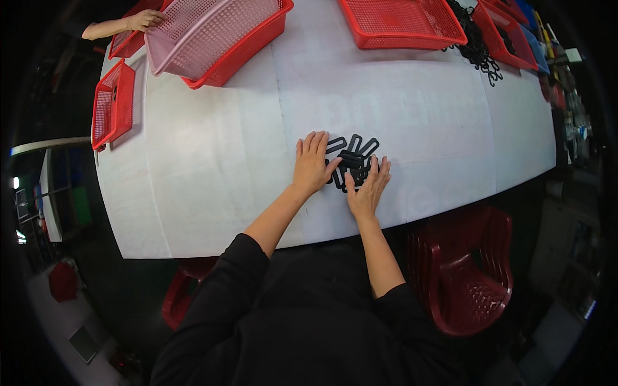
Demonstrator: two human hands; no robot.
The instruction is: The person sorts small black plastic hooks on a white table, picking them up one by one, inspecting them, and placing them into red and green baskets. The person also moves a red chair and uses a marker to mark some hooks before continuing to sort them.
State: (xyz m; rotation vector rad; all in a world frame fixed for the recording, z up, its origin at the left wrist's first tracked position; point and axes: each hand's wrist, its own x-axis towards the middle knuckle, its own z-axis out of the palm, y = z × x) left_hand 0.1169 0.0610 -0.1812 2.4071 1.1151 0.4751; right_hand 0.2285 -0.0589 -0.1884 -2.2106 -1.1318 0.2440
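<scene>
A small pile of black rectangular loop buckles (350, 161) with rounded ends lies on the white-covered table (212, 161) in front of me. Several of them fan out at its far side. My left hand (311, 162) rests at the pile's left edge, fingers stretched forward and thumb reaching in to the buckles. On the opposite side, my right hand (369, 188) cups the pile with its fingers apart, and its thumb points at the near buckles. Both hands are open, and part of the pile is hidden behind the right fingers.
Another person's hand (144, 20) holds a tilted pink basket (212, 32) over a red one at the far left. Red baskets (113, 106) (405, 40) stand along the far and left sides. Black hooks (477, 48) are heaped far right. Stacked dark red chairs (463, 276) stand near right.
</scene>
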